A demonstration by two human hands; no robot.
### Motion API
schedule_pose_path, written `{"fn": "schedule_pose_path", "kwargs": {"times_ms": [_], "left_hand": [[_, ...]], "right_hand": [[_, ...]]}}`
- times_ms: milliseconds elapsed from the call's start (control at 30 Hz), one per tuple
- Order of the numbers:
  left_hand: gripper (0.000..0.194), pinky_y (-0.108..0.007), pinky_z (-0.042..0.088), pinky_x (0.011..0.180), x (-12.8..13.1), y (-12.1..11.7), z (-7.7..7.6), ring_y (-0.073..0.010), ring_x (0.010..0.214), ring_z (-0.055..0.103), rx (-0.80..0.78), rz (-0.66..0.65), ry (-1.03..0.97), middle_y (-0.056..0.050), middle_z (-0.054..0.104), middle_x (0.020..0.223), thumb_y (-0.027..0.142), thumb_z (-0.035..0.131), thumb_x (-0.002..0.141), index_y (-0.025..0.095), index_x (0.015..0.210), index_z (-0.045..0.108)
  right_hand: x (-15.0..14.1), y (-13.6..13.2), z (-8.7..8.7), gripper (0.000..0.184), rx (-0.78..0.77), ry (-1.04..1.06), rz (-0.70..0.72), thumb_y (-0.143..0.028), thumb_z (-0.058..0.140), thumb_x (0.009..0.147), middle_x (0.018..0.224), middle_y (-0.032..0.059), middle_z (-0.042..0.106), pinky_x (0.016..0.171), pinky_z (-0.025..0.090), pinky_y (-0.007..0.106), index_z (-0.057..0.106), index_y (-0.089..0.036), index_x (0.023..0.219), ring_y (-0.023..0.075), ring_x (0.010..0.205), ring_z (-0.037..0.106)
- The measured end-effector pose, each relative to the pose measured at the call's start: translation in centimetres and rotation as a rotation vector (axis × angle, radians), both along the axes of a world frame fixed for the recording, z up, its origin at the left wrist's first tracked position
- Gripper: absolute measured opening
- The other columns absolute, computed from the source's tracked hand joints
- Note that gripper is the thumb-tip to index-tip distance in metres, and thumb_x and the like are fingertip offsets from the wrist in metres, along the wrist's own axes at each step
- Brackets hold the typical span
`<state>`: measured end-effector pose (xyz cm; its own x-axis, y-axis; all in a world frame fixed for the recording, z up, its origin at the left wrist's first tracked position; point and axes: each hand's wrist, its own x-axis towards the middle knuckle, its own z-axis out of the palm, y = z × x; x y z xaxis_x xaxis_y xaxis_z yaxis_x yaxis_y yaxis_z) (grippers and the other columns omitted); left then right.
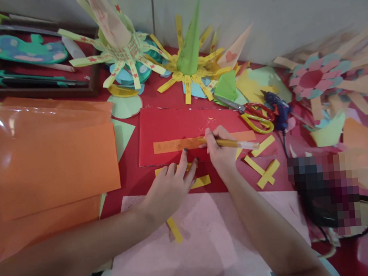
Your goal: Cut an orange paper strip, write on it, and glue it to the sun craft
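Observation:
My right hand (221, 152) grips a gold pen (232, 143) with a clear end, its tip touching an orange paper strip (168, 146). Dark markings run along the left part of that strip, and the hand covers some of its right part. Fingers apart, my left hand (173, 183) rests with its fingertips at the strip's lower edge and holds nothing. Under the strip lies a red board (170, 124). Yellow paper strips (266, 176) lie around the board, some partly beneath my left hand.
Orange sheets (61, 164) cover the left side. Scissors (255, 115) and a blue glue gun (277, 107) lie at the right. Paper cone crafts (191, 48) stand along the wall, beside a dark tray (40, 92). Pink paper (211, 238) lies in front.

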<state>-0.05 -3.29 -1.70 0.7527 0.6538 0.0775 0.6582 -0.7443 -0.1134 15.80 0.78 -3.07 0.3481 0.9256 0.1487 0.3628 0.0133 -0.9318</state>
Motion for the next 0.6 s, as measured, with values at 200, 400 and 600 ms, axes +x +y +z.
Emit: {"fn": "schedule_pose_path", "kwargs": {"times_ms": [200,400,600], "left_hand": [[0.037,-0.029,0.048,0.058,0.01,0.02,-0.10,-0.0177,0.072,0.062,0.018,-0.006,-0.013,-0.019,0.053,0.127,0.025,0.037,0.091,0.017,0.123,0.053],[0.037,-0.029,0.048,0.058,-0.06,-0.01,-0.16,-0.0181,0.074,0.062,-0.017,-0.005,-0.018,-0.020,0.051,0.129,0.024,0.040,0.090,0.017,0.125,0.051],[0.038,-0.028,0.048,0.058,-0.07,-0.01,0.11,-0.0168,0.072,0.062,0.063,0.011,0.007,-0.016,0.053,0.129,0.028,0.034,0.093,0.016,0.124,0.053]], "right_hand": [[0.22,0.01,0.24,0.034,0.036,-0.040,0.015,-0.027,0.051,0.080,0.046,-0.0078,0.035,0.045,0.039,0.019,0.032,-0.021,0.052,0.0067,0.041,0.043],[0.08,-0.13,0.10,0.036,0.014,-0.079,0.030,-0.030,0.049,0.083,0.043,-0.0084,0.034,0.044,0.036,0.019,0.032,-0.021,0.053,0.0058,0.040,0.040],[0.41,0.01,0.00,0.035,0.088,0.024,-0.037,-0.035,0.051,0.083,0.046,-0.0091,0.033,0.042,0.041,0.019,0.033,-0.021,0.056,0.0051,0.038,0.041]]}}
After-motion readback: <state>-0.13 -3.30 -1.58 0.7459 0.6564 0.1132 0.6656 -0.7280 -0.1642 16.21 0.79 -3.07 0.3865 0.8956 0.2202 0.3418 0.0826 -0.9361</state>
